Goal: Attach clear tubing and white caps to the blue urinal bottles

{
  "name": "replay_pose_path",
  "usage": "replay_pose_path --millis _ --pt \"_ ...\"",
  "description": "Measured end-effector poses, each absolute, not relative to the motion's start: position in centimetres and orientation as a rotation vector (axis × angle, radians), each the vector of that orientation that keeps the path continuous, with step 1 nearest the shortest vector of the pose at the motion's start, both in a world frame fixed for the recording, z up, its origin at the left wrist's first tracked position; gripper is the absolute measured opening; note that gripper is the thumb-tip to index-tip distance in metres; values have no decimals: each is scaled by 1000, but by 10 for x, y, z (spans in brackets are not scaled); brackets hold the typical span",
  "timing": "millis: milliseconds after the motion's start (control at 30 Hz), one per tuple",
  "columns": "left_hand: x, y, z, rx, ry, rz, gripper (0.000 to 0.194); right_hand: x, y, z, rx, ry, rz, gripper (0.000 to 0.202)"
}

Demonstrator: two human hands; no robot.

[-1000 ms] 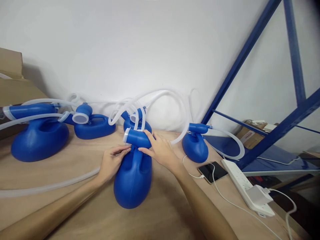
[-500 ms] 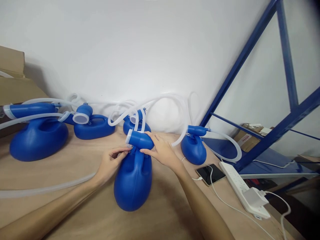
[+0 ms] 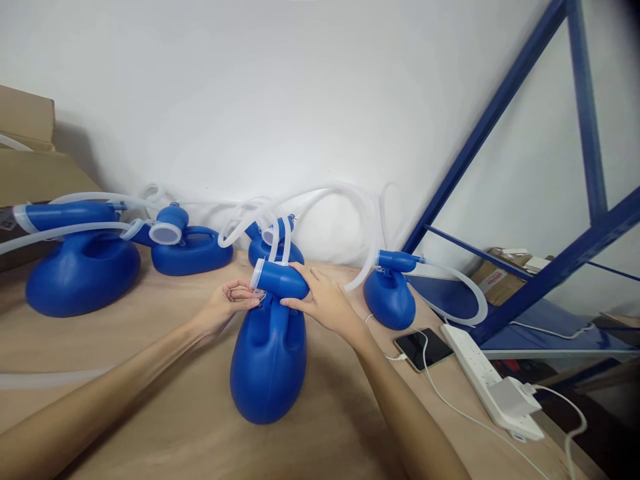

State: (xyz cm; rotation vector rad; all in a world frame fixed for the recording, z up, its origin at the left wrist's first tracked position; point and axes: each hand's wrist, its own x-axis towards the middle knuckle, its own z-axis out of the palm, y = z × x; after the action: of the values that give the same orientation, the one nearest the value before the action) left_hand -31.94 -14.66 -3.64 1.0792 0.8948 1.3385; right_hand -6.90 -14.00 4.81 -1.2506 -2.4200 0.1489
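Observation:
A blue plastic bottle (image 3: 269,373) with a moulded handle stands on the wooden table, in front of me. Across its top lies a blue spout piece (image 3: 281,280) with a whitish rim at its left end. My right hand (image 3: 325,300) is wrapped round the right end of this spout piece, thumb below and fingers above. My left hand (image 3: 233,303) pinches something small and clear just under the rim, beside the bottle's neck; its exact shape is too small to tell.
More blue bottles with spouts (image 3: 83,273) and translucent hoses (image 3: 345,190) stand along the wall. On the right lie a phone (image 3: 423,348), a white power strip (image 3: 493,383) and cables, near a blue metal rack (image 3: 480,143). A cardboard box (image 3: 40,177) is at the left.
My left wrist and forearm have shifted a little leftward and up, with the fingers still at the rim. My right hand keeps its hold. The whole view has moved slightly.

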Motion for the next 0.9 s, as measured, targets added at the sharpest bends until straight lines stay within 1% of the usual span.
replay_pose_path --millis 200,333,633,800,900 --pt "-322 -143 -30 1151 934 1279 43 -70 -141 48 -1247 -2438 150 78" --pt "-322 -144 -27 1177 943 1287 41 -71 -141 48 -1249 -2435 136 78" --pt "-319 -148 -26 1193 956 1302 45 -70 -140 47 -1255 -2431 142 79" --pt "-320 -149 -17 1238 972 1225 47 -68 -138 49 -1216 -2415 185 78" --pt "-327 -148 3 1367 1057 1045 46 -64 -138 52 -1195 -2406 244 78"
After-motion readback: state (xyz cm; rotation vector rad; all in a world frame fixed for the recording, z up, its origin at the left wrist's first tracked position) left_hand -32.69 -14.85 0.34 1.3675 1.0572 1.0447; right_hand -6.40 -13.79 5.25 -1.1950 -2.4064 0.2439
